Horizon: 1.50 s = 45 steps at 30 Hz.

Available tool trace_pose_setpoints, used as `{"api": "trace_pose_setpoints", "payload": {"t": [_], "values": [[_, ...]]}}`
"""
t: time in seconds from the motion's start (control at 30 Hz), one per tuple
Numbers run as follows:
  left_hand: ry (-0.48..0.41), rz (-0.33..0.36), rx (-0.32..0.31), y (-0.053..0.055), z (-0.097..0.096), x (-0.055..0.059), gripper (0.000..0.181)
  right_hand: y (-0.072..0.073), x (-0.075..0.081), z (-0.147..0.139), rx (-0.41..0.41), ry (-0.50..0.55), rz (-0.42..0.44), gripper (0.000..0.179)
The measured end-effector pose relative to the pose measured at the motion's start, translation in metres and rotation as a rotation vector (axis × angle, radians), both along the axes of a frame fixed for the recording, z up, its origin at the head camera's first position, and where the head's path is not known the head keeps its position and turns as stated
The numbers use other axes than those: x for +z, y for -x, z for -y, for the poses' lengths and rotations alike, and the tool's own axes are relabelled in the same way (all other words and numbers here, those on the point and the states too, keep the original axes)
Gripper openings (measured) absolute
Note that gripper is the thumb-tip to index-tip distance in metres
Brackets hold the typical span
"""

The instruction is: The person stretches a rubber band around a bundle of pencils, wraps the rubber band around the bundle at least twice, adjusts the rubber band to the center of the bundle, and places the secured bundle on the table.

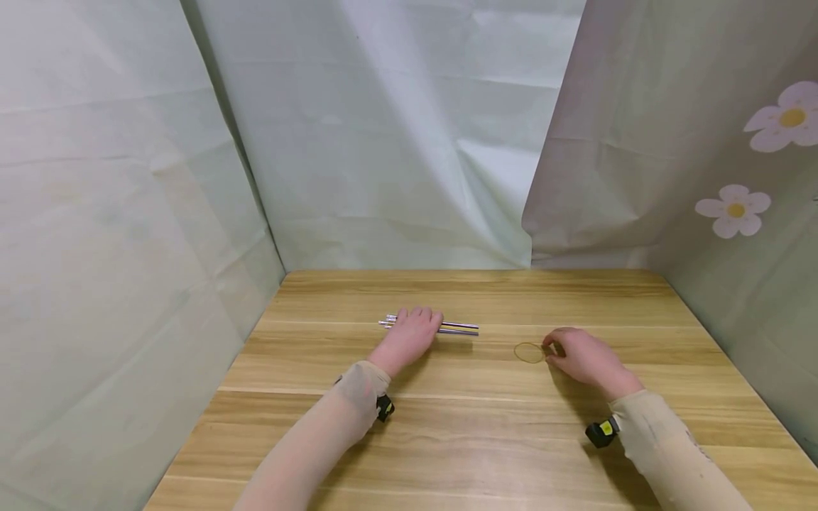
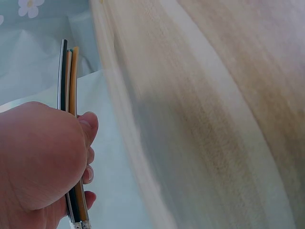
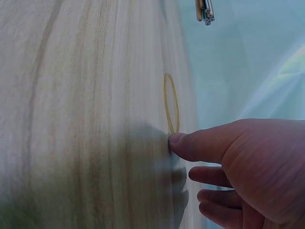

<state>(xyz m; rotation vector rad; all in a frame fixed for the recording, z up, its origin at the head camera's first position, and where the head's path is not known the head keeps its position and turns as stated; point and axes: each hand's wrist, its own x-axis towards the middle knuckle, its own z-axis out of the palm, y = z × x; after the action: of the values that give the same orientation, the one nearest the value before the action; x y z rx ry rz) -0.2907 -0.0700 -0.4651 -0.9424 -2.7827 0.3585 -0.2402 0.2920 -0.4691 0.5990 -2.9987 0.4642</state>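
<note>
In the head view, my left hand (image 1: pixel 412 337) grips a bundle of pencils (image 1: pixel 460 328) above the table, left of the right hand. The left wrist view shows its fingers wrapped round the dark and orange-yellow pencils (image 2: pixel 74 81), whose silvery ends (image 2: pixel 79 224) stick out below the fist. My right hand (image 1: pixel 584 357) pinches the edge of a thin yellow rubber band (image 1: pixel 528 353). Up close, the loop (image 3: pixel 166 100) extends from the thumb tip; the index fingertip is hidden behind the thumb. Flat pencil ends (image 3: pixel 207 19) show at the top of the right wrist view.
The wood-grain table (image 1: pixel 473 440) stretches beneath both hands. Pale sheets (image 1: pixel 396 156) hang behind it and at both sides, with printed flowers (image 1: pixel 735 211) on the right. A black wrist camera (image 1: pixel 601 433) is strapped beside the right sleeve.
</note>
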Motion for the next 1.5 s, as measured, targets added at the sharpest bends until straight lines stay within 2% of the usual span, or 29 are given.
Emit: {"api": "trace_pose_setpoints", "payload": {"t": [0.3, 0.73, 1.2, 1.5], "values": [[0.001, 0.004, -0.001, 0.0010, 0.0008, -0.0001, 0.010, 0.0015, -0.0001, 0.0000, 0.002, 0.008, -0.007, 0.020], [0.009, -0.049, -0.029, -0.0033, 0.0011, 0.0010, 0.006, 0.0013, -0.0019, -0.0003, 0.005, 0.013, -0.008, 0.021], [0.024, -0.021, -0.012, -0.0037, 0.0008, 0.0022, 0.013, 0.0020, -0.0012, 0.0008, 0.015, 0.007, -0.016, 0.019], [0.015, -0.024, -0.014, -0.0042, 0.0018, 0.0018, 0.009, 0.0042, -0.0037, 0.0011, 0.021, 0.008, -0.017, 0.014]]}}
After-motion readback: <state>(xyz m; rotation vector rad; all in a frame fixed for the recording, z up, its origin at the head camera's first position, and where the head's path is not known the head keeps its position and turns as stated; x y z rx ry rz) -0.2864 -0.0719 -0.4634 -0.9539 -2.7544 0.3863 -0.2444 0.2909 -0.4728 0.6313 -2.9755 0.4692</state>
